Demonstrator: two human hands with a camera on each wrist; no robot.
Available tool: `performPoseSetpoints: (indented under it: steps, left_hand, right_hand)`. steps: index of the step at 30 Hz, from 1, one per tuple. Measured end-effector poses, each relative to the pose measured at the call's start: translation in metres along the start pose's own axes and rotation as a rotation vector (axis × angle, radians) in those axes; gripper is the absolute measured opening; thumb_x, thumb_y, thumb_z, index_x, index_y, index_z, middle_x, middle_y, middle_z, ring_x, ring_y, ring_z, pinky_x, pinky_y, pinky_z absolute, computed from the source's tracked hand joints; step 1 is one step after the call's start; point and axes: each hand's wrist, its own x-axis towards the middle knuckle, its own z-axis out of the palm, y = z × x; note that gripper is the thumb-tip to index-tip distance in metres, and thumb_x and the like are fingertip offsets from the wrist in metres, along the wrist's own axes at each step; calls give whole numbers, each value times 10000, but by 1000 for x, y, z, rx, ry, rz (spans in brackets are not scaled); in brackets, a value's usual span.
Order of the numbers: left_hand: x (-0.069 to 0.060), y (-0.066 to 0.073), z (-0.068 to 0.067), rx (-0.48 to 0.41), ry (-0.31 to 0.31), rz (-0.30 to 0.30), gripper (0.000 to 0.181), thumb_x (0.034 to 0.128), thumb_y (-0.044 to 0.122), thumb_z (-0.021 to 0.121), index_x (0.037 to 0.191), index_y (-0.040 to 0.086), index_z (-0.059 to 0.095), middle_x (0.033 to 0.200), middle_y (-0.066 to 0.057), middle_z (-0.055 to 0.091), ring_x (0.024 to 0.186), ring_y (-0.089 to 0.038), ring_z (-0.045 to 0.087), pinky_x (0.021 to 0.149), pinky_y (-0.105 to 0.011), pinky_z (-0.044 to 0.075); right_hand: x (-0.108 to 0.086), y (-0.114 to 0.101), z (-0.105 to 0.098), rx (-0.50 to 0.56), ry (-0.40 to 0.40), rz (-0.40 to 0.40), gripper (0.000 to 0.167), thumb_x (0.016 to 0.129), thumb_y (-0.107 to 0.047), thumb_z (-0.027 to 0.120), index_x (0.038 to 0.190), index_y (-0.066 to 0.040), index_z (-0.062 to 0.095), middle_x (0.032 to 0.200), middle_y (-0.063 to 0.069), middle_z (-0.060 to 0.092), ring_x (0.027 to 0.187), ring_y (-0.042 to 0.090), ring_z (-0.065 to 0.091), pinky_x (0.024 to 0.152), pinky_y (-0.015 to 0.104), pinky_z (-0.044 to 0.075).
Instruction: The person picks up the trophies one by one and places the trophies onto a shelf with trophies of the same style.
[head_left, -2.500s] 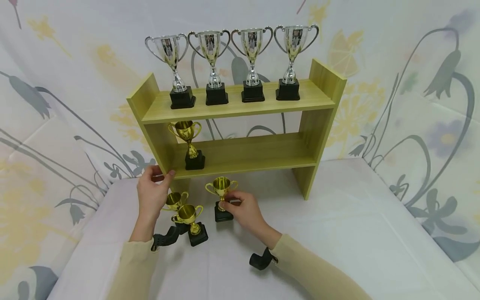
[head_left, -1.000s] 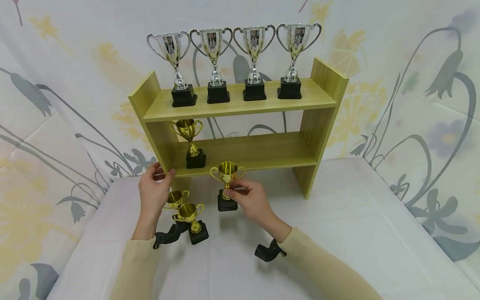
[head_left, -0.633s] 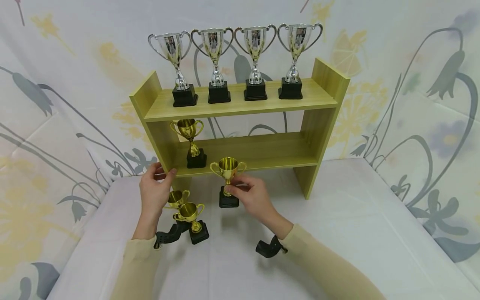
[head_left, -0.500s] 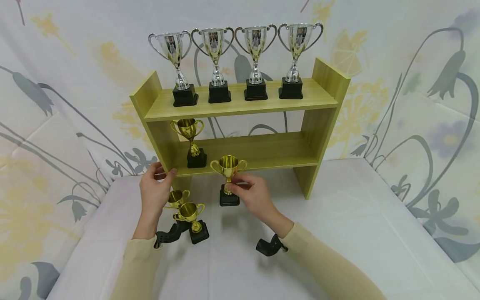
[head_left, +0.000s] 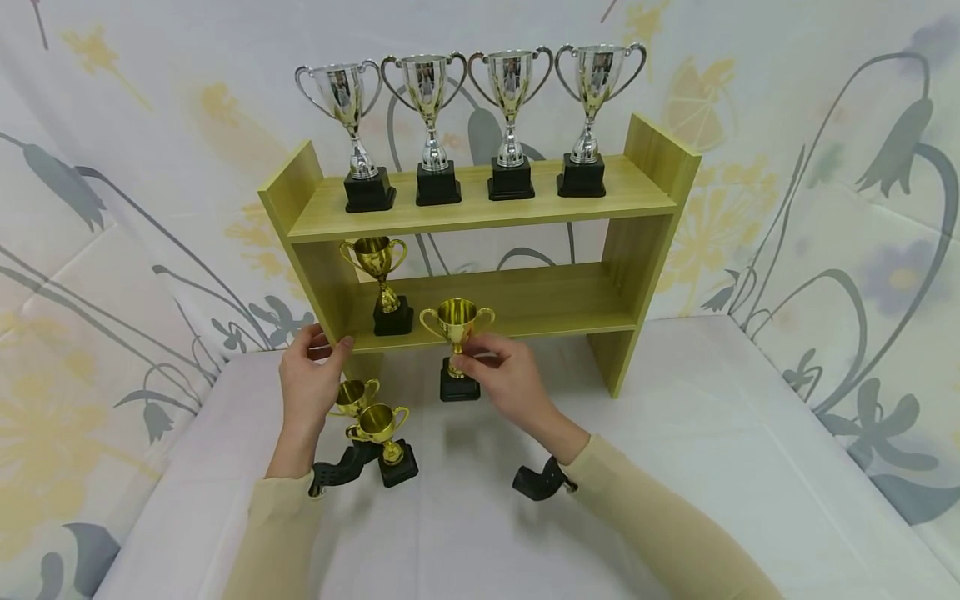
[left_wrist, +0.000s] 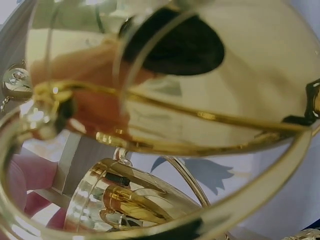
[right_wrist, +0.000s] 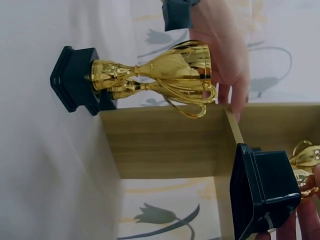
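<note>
My right hand (head_left: 506,379) pinches a small gold trophy cup (head_left: 457,321) by its stem, upright. Its black base hangs above the table, just in front of the middle shelf's edge; the right wrist view shows this base (right_wrist: 267,185) close up. My left hand (head_left: 311,379) grips the left side of the wooden shelf (head_left: 491,221), thumb in front, with some fingers hidden behind the panel. Below that hand, two more gold trophies (head_left: 377,423) stand on the table, one partly covering the other. Another gold trophy (head_left: 386,292) occupies the left end of the middle shelf.
Several silver trophies (head_left: 510,125) line the top board in a row. The middle board (head_left: 525,304) runs bare to the right of its gold trophy. White cloth (head_left: 712,467) covers the table, and a flower-patterned cloth hangs behind. The left wrist view is mostly filled by gold cups (left_wrist: 200,95).
My right hand has lifted the gold trophy from the table up toward the middle shelf's front edge, slightly rightward. The left hand has kept its grip on the shelf's side.
</note>
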Motion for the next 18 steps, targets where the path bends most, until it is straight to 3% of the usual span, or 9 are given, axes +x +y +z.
performPoseSetpoints:
  steps: [10,18]
  left_hand:
    - [0,0,1,-15,3,-10,384,950,205,659,1279,11,613,1145,-191,629,1000,-296,588,728,-328,480]
    - [1,-2,0,-45,-6,-41,384,942,214,667,1270,19,620,1141,-169,623,984,-255,572,703,-237,460]
  right_hand:
    - [8,-3,-3,-7,18,-13,132,888,-69,739,1004,-5,735,970,98,709,906,217,681,835,350,556]
    - [12,-5,-4,-1,29,-6,155,892,-73,734,1023,9,734,979,108,720,917,225,684,835,355,554]
